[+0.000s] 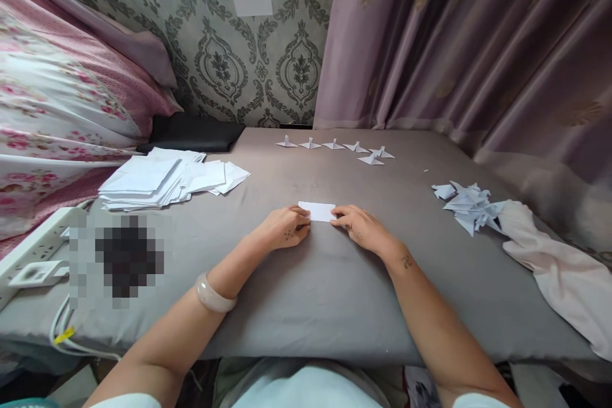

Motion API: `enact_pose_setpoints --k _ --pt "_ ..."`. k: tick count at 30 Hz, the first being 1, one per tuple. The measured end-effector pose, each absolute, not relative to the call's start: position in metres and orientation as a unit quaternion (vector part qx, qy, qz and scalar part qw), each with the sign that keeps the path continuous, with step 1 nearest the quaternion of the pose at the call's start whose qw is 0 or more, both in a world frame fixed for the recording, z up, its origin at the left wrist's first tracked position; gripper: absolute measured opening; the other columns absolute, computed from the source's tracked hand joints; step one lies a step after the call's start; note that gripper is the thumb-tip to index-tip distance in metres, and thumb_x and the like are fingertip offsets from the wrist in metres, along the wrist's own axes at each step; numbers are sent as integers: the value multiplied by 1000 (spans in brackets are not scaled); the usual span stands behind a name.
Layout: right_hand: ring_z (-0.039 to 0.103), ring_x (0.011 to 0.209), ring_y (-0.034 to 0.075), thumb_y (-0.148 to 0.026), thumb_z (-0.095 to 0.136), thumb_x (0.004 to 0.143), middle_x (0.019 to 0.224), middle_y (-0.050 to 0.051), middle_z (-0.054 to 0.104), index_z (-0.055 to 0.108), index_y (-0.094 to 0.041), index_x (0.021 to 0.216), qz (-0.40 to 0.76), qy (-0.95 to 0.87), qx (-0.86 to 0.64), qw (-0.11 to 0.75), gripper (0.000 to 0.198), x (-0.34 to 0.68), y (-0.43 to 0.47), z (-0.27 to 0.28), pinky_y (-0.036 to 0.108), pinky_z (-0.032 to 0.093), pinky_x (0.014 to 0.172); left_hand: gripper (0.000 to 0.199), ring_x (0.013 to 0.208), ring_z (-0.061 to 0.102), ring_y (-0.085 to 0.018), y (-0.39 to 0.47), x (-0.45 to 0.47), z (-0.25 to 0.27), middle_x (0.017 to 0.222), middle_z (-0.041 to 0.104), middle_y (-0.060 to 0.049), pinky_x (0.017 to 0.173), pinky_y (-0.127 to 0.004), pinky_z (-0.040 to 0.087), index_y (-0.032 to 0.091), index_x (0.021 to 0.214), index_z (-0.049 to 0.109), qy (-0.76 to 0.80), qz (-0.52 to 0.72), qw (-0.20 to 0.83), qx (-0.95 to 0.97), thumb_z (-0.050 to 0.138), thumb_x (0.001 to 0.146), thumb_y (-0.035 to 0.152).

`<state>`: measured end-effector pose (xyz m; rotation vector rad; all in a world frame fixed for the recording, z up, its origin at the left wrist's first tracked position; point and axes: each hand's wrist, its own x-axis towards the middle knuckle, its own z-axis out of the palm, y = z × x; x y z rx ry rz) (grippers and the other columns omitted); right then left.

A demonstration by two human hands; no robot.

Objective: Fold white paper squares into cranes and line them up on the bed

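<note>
A small white rectangle of folded paper point(321, 211) lies in front of me on the grey-covered table. My left hand point(287, 227) grips its left end, fingers curled and closed on the edge. On the opposite end, my right hand point(359, 225) has its fingertips and thumb pressed against the paper. Whether the paper is lifted slightly off the cloth I cannot tell. Farther back stands a row of several small folded paper figures point(333, 144) with pointed wings.
Stacked white sheets point(138, 178) lie at the left, before a black folded item point(191, 132). A power strip point(38, 245) with cables runs along the left edge. To the right are a heap of folded paper pieces point(471, 207) and a pale cloth point(559, 268). Curtains point(406, 44) hang behind.
</note>
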<state>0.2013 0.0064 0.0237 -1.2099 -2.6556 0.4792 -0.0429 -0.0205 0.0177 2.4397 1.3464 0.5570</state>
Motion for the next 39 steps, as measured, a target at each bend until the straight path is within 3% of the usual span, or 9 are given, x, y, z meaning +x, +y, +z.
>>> enact_pose_setpoints --k 4,7,12,17,20,24,30,35,39 --pt "59 112 22 -6 47 79 121 0 66 76 -31 90 206 -873 -418 144 39 206 11 22 38 47 90 20 97 63 -26 -12 -29 23 98 69 -11 76 -32 51 20 82 72 491 113 109 857 53 84 27" --pt "63 102 19 -3 44 73 108 -2 71 75 -28 74 243 -834 -451 208 39 206 18 14 36 48 90 26 95 60 -27 -6 -21 20 101 64 -13 75 -34 50 18 102 68 496 115 71 858 53 86 32" --pt "68 79 16 -9 41 72 89 3 73 72 -21 75 278 -713 -530 366 33 202 29 -4 31 52 79 28 95 57 -22 -3 -19 10 112 61 -11 82 -34 47 22 105 66 459 155 55 873 44 94 35" --pt "67 78 16 -16 37 80 92 7 71 68 -17 90 232 -671 -553 435 32 195 27 -2 30 53 73 32 85 58 -20 -5 -19 12 90 66 -10 80 -31 46 18 90 67 500 306 134 799 40 96 35" --pt "64 90 18 -18 41 83 105 10 66 63 -19 103 154 -694 -508 486 30 188 16 8 31 52 77 36 72 59 -16 -3 -22 17 80 67 -5 68 -27 47 16 88 69 557 486 310 598 49 90 47" --pt "53 116 23 -16 50 83 128 12 54 48 -23 130 86 -797 -427 419 48 176 2 17 39 46 96 43 63 61 -15 -2 -26 16 72 68 -5 61 -26 49 12 82 70 517 541 562 353 74 67 52" --pt "43 124 27 -11 50 85 137 10 48 56 -26 125 13 -876 -382 294 43 171 -1 9 44 40 100 39 63 62 -14 -6 -15 5 70 67 -6 64 -26 51 10 76 68 494 491 645 315 79 62 45" --pt "50 112 24 -6 47 85 118 8 61 69 -24 103 35 -901 -359 241 33 177 2 2 40 41 94 24 63 56 -13 -10 -14 1 75 63 -4 62 -27 49 13 86 69 578 411 441 550 55 82 32" --pt "54 100 22 -10 52 84 105 6 65 70 -25 100 83 -890 -393 215 28 178 0 3 38 43 88 31 85 56 -17 -15 -25 3 102 59 -9 78 -30 49 19 96 70 532 314 289 732 50 74 9"
